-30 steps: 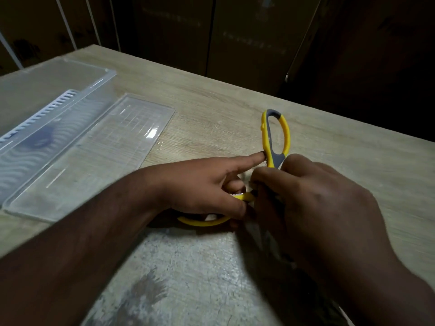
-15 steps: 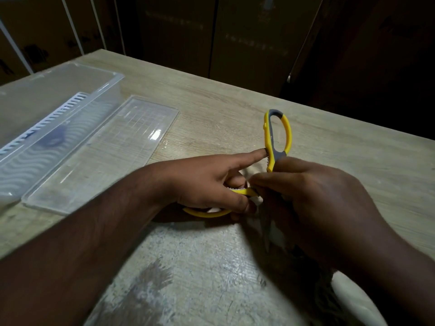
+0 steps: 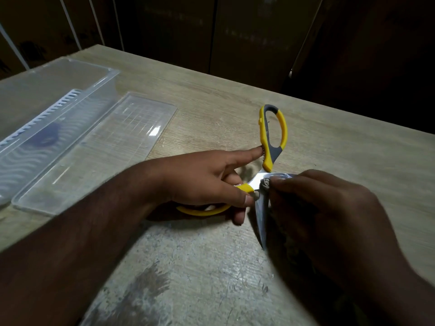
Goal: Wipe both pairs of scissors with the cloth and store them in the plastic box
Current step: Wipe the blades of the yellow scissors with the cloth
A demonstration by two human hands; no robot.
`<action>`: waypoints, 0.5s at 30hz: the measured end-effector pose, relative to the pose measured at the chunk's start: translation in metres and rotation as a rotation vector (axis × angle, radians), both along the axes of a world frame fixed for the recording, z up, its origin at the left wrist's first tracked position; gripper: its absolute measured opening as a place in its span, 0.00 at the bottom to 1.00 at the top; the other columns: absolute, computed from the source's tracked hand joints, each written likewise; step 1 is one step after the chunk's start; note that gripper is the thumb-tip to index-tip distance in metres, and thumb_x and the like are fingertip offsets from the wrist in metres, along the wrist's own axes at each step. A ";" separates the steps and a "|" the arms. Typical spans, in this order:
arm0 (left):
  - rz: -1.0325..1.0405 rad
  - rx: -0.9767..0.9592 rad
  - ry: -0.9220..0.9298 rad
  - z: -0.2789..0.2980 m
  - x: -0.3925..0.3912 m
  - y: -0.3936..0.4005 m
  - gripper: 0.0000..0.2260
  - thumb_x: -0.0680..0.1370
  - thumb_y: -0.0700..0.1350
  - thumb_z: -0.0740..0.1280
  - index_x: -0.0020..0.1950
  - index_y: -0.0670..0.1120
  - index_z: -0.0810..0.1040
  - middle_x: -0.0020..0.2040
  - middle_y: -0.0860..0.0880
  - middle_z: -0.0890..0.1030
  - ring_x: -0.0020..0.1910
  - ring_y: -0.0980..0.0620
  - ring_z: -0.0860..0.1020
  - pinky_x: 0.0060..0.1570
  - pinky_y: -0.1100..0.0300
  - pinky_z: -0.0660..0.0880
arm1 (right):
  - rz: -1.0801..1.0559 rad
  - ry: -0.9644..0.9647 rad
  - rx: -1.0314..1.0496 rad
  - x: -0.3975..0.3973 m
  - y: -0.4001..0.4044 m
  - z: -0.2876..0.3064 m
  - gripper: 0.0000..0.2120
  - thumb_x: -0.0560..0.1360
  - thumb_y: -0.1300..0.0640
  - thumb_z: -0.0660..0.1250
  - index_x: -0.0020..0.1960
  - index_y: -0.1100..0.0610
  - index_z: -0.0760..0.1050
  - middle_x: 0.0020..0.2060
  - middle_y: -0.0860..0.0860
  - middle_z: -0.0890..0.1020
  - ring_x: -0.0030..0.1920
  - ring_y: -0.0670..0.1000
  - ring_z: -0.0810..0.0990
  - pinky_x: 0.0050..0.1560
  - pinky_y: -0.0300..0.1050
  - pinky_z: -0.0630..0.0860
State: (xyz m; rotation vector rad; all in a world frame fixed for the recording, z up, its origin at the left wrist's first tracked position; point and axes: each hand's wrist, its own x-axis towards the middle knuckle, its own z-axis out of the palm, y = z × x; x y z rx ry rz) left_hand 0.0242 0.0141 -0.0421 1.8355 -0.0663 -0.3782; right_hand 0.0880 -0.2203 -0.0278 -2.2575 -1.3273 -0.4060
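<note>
Scissors [image 3: 273, 137], yellow and grey handles, lie wide open on the wooden table [image 3: 341, 149], right of centre. Left hand [image 3: 202, 182] grips the lower yellow handle, thumb curled over it, index finger straight and touching the upper handle. Right hand [image 3: 329, 212] pinches a bunched cloth [image 3: 264, 184] against the blades by the pivot; one blade points toward the person. Clear plastic box [image 3: 47, 118] stands at far left, its lid [image 3: 98, 156] flat just beside it, well apart from the scissors.
</note>
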 end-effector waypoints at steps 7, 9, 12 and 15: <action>0.042 -0.021 0.005 -0.004 0.002 0.001 0.42 0.80 0.39 0.70 0.82 0.66 0.48 0.45 0.38 0.85 0.43 0.42 0.85 0.53 0.37 0.80 | 0.035 -0.130 -0.008 0.006 -0.003 -0.004 0.13 0.78 0.49 0.67 0.55 0.51 0.87 0.48 0.48 0.87 0.44 0.54 0.86 0.37 0.51 0.82; 0.046 -0.023 0.012 -0.003 0.002 0.001 0.43 0.80 0.39 0.70 0.82 0.65 0.47 0.45 0.38 0.85 0.43 0.41 0.85 0.53 0.34 0.80 | 0.037 -0.107 0.012 0.008 -0.002 -0.005 0.13 0.77 0.49 0.67 0.55 0.51 0.87 0.49 0.49 0.87 0.45 0.55 0.86 0.38 0.53 0.82; 0.055 -0.006 0.008 -0.003 0.003 -0.002 0.43 0.78 0.42 0.71 0.82 0.64 0.49 0.44 0.38 0.85 0.44 0.38 0.85 0.53 0.28 0.78 | 0.095 -0.072 -0.025 0.006 -0.001 -0.005 0.14 0.79 0.48 0.64 0.54 0.50 0.86 0.46 0.46 0.85 0.43 0.53 0.84 0.35 0.48 0.80; 0.054 0.004 0.007 -0.005 0.004 -0.002 0.43 0.77 0.44 0.70 0.82 0.64 0.48 0.43 0.40 0.85 0.44 0.39 0.85 0.54 0.28 0.78 | 0.133 -0.136 -0.124 0.004 -0.001 0.000 0.14 0.78 0.46 0.63 0.51 0.47 0.86 0.44 0.45 0.84 0.40 0.52 0.83 0.31 0.44 0.76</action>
